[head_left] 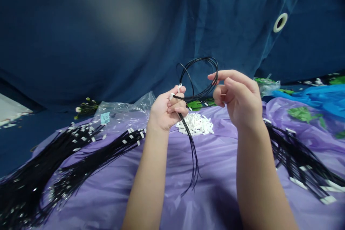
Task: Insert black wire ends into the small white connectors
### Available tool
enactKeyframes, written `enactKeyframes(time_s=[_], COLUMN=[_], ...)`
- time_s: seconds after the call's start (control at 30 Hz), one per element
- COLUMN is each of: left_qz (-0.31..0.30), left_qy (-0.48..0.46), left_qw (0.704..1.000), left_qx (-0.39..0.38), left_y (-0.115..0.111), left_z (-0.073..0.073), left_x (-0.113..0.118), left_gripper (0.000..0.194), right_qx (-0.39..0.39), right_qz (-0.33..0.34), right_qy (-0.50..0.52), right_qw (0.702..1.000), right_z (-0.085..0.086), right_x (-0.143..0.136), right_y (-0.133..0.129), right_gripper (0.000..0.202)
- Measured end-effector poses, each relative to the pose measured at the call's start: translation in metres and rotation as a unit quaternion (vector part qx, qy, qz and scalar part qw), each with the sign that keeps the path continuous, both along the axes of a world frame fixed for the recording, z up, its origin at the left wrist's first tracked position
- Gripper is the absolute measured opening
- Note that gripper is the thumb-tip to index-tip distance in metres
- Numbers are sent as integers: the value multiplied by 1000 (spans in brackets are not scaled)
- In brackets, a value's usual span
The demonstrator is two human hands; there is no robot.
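Note:
My left hand (172, 107) is closed around a thin bundle of black cables (192, 147), whose loose ends hang below the fist. Two white connectors (171, 96) show at its thumb and fingertips. From there the cables curve up into a loop toward the right. My right hand (234, 93) is beside that loop, index finger stretched out at its right edge and the other fingers curled; whether it grips the cable or only touches it is unclear. Behind my left hand lies a pile of small white connectors (198, 125).
Bundles of black cables with white ends lie at the left (105, 154) and right (299, 154) on purple sheeting (210, 158). A clear plastic bag (121, 113), green leaves (300, 114) and blue plastic (320, 97) lie farther back, before a dark blue curtain (107, 36).

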State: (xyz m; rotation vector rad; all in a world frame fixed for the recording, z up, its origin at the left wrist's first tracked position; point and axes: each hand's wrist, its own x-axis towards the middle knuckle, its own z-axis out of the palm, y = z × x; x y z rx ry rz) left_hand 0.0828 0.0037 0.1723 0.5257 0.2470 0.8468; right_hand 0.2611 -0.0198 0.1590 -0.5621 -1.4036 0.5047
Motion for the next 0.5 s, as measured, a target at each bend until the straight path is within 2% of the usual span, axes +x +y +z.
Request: enactKeyframes(time_s=[0.07, 0.13, 0.2, 0.3, 0.4, 0.47, 0.5], left_qz=[15, 33, 49, 70, 97, 113, 116], left_qy=[7, 14, 21, 40, 67, 83, 89], left_qw=[1000, 999, 998, 997, 993, 990, 989], left_qx=[-11, -14, -11, -6, -6, -7, -7], left_y=[0, -1, -3, -4, -4, -4, -4], left_z=[0, 0, 1, 2, 2, 3, 3], left_x=[1, 3, 4, 6, 8, 8, 9], left_gripper=[34, 33, 34, 35, 35, 35, 35], right_qx=[32, 92, 140, 142, 133, 136, 136], right_qz=[-42, -126, -180, -160, -136, -149, -162], right_qy=[0, 26, 24, -100, -227, -252, -248], right_qw=[999, 987, 973, 972, 955, 947, 946], right_z=[1, 0, 0, 1, 3, 4, 4], right_x=[-2, -4, -5, -3, -2, -5, -7], right_y=[-1, -2, -5, -10, -12, -10, -8], right_gripper=[18, 27, 26, 20, 17, 7, 9])
